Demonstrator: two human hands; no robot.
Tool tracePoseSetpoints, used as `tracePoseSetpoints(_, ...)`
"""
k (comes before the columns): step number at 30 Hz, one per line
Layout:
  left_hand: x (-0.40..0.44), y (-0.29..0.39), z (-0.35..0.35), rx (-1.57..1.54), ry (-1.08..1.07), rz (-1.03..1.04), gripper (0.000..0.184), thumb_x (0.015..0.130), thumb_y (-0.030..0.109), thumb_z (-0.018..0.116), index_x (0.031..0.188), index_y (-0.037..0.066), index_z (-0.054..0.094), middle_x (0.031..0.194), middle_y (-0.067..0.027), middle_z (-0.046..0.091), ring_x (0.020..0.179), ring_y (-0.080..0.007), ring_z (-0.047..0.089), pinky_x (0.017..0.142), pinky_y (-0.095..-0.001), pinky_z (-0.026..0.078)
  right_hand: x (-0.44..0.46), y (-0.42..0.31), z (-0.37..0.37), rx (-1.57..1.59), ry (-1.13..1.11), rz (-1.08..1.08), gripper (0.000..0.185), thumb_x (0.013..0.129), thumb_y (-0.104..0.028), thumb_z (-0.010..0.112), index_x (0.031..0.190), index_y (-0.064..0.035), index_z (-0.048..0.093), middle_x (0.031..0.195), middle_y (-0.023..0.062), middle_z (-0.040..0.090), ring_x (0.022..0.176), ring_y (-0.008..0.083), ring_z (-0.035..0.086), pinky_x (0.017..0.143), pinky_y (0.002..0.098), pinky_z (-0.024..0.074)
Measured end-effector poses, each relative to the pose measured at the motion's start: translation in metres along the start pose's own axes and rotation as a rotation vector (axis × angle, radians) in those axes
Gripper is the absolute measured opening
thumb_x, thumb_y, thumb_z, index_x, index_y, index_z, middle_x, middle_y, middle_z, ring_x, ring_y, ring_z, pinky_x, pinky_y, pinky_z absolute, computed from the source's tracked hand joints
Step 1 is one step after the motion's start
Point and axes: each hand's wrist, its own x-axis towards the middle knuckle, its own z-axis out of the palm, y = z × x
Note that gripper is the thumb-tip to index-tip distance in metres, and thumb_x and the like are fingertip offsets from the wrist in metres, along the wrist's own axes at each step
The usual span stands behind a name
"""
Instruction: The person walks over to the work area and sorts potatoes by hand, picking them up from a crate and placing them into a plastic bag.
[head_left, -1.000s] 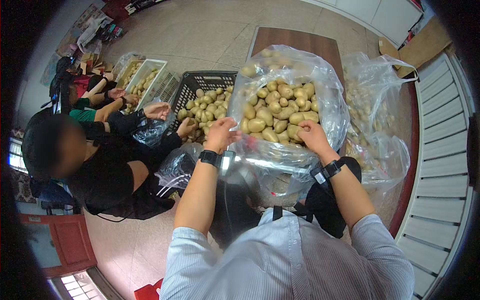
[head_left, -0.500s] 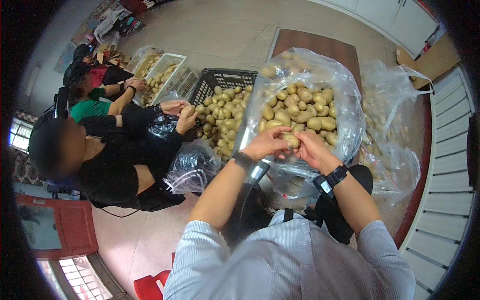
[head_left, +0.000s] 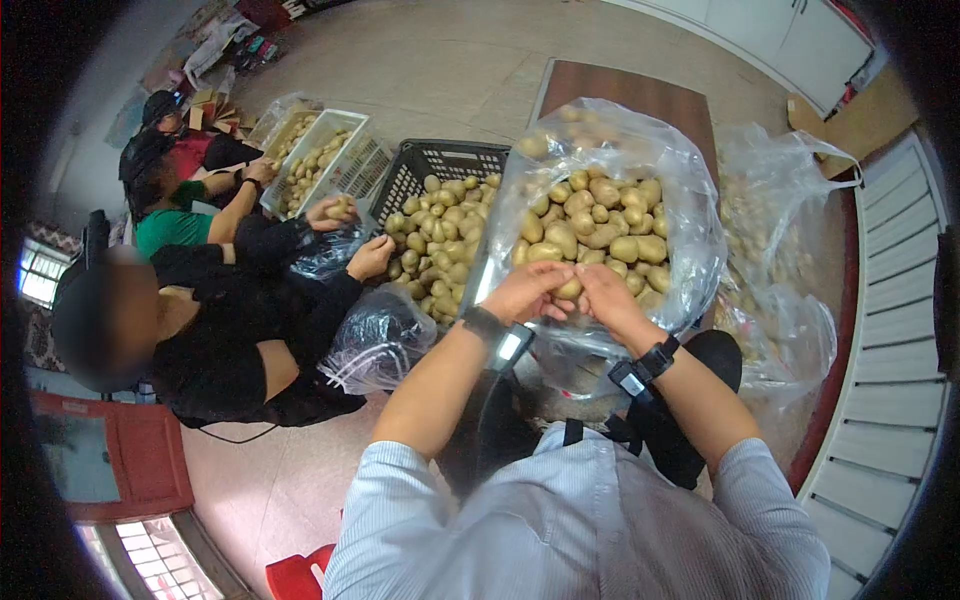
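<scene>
The left hand [head_left: 531,293] and right hand [head_left: 610,297] apparently hold a potato [head_left: 569,290].

Pale blue striped shirt [head_left: 600,520], short sleeves [head_left: 400,490]; 2 black wristbands [head_left: 660,356], boxy modules [head_left: 512,345]; dark trousers [head_left: 712,368].

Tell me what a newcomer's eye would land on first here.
First, the wide-open clear plastic bag heaped with rounded yellow-brown potatoes, right of centre. At its near edge, the left hand and right hand together hold one small yellowish potato. Then the black perforated plastic crate, also holding potatoes, left of the bag.
</scene>
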Motion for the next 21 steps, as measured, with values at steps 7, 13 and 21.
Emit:
tracePoseSetpoints(7, -0.010, 0.018, -0.014, -0.213, 0.269, 0.154, 0.029, 0.096, 0.029, 0.054, 0.113, 0.006, 0.055, 0.104, -0.0116, 0.059, 0.079, -0.0229, 0.063, 0.066, -0.0331, 0.057, 0.009, 0.013, -0.039, -0.399, 0.224, -0.168, 0.027, 0.091, -0.025, 0.056, 0.089, 0.0009, 0.064, 0.070, 0.0137, 0.065, 0.066, 0.0227, 0.063, 0.064, 0.0346, 0.0485)
tracePoseSetpoints(13, -0.011, 0.025, -0.054, -0.338, 0.519, 0.241, 0.032, 0.096, 0.028, 0.053, 0.113, 0.001, 0.052, 0.096, -0.0113, 0.059, 0.080, -0.0236, 0.062, 0.069, -0.0347, 0.058, 0.002, 0.020, -0.082, -0.723, 0.313, -0.214, 0.023, 0.086, -0.024, 0.059, 0.091, -0.0030, 0.066, 0.087, 0.0184, 0.067, 0.084, 0.0363, 0.063, 0.074, 0.0425, 0.0495)
tracePoseSetpoints(21, -0.010, 0.012, -0.134, -0.521, 0.627, 0.243, 0.042, 0.095, 0.027, 0.054, 0.123, -0.002, 0.043, 0.109, -0.0196, 0.053, 0.096, -0.0342, 0.058, 0.077, -0.0431, 0.057, -0.010, 0.019, -0.080, -1.056, 0.237, -0.112, 0.016, 0.081, -0.018, 0.056, 0.089, -0.0068, 0.064, 0.090, 0.0165, 0.066, 0.088, 0.0355, 0.063, 0.076, 0.0446, 0.0498)
